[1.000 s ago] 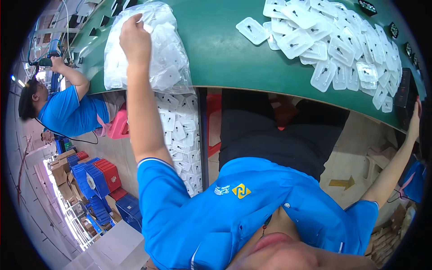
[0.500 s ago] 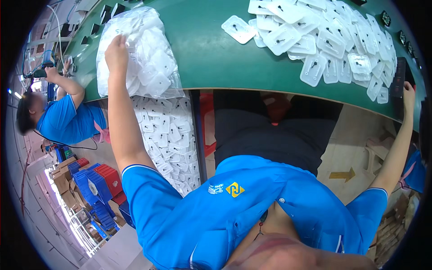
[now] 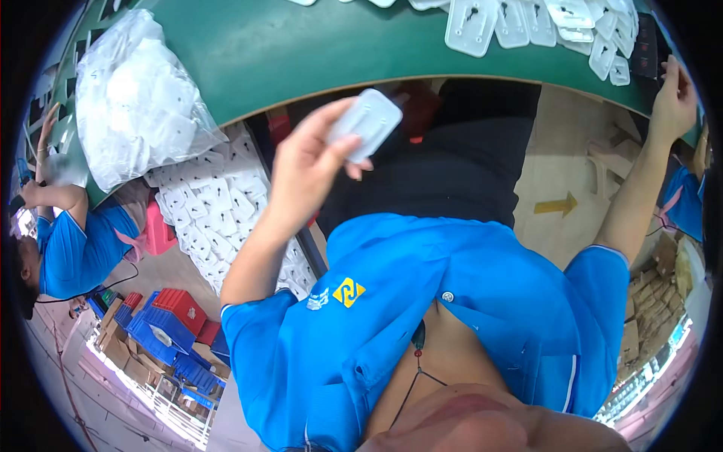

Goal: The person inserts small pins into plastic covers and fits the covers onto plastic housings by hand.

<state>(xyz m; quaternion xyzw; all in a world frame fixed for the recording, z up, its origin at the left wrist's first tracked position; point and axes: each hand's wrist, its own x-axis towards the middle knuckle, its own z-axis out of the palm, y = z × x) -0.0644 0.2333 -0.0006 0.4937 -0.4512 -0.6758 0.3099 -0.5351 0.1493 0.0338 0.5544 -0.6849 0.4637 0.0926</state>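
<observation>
My left hand (image 3: 307,162) is raised over my lap, just in front of the table edge. Between its thumb and fingers it pinches a small translucent white plastic tray (image 3: 376,120) with rounded corners, held tilted. At the far right, my right hand (image 3: 672,105) has its fingers curled beside a black box (image 3: 645,47) at the table's edge; whatever they grip is hidden. A clear plastic bag (image 3: 139,98) packed with white trays lies on the left of the table. Several similar trays with small dark parts on them (image 3: 472,22) are spread at the upper right.
The green tabletop (image 3: 301,45) curves across the top. Below the bag, rows of white trays with dark parts (image 3: 218,207) fill an area beside my left arm. A co-worker in blue (image 3: 90,241) is at the left. Blue and red crates (image 3: 162,320) are stacked behind.
My left hand has come away from the bag toward me and now holds a tray. My view has shifted, and the bag and spread trays sit higher in it. My right hand stays by the black box.
</observation>
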